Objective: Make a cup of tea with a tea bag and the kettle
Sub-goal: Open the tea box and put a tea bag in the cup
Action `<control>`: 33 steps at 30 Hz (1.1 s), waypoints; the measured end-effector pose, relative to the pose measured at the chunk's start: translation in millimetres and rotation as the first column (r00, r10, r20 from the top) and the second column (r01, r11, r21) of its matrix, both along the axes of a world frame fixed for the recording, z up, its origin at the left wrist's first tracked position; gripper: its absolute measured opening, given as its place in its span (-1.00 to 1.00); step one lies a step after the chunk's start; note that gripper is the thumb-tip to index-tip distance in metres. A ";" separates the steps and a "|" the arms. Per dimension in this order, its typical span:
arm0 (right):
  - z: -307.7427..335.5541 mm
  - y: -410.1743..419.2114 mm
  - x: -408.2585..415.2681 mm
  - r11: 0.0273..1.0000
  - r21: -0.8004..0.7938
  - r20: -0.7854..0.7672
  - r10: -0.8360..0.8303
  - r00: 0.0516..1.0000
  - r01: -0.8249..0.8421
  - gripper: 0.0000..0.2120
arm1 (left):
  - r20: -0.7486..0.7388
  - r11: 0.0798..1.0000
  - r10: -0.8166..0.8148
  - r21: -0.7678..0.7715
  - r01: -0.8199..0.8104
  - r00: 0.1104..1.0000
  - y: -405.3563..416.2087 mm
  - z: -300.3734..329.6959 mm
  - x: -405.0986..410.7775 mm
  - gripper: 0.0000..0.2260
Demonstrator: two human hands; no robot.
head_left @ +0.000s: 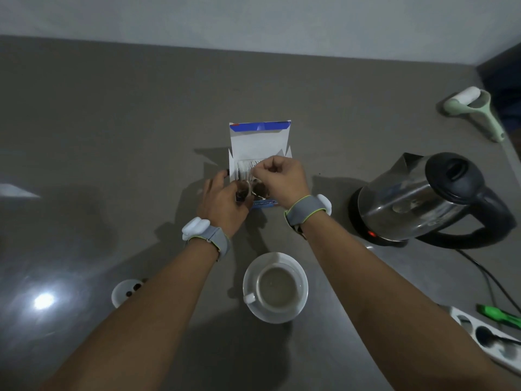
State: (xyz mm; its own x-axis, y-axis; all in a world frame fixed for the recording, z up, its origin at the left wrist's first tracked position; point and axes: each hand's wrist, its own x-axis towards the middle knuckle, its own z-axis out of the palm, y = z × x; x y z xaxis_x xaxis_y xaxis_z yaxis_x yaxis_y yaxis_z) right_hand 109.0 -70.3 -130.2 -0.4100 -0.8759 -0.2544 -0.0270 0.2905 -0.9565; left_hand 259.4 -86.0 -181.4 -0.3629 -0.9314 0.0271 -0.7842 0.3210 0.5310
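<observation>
A white and blue tea bag box (259, 139) stands open in the middle of the grey counter, its lid flap tilted back. White tea bags (246, 166) show inside it. My left hand (225, 197) grips the box's front left side. My right hand (282, 176) is over the box with its fingers pinched on a tea bag at the top of the row. A white cup (277, 286) sits on a white saucer (301, 300) near me, handle to the left. The steel kettle (423, 198) with a black lid and handle stands on its base at the right, a red light glowing.
A small white bowl (121, 292) with dark bits lies at the lower left, partly behind my left forearm. A pale green lint roller (476, 111) rests at the far right. A white power strip (485, 337) and a green tool (496, 313) lie at the lower right, with the kettle's black cord nearby.
</observation>
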 end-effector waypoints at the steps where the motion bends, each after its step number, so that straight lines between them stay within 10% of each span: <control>1: 2.8 1.3 0.1 1.000 -0.009 -0.004 0.005 1.000 -0.005 -0.78 | -0.004 1.000 0.003 0.006 -0.003 1.000 1.0 0.3 0.1 -0.79; 33: 103.8 105.4 3.2 0.993 -0.115 0.114 0.030 0.993 -0.016 -0.89 | -0.332 1.000 0.016 0.015 -0.011 0.943 104.6 30.1 36.4 -0.70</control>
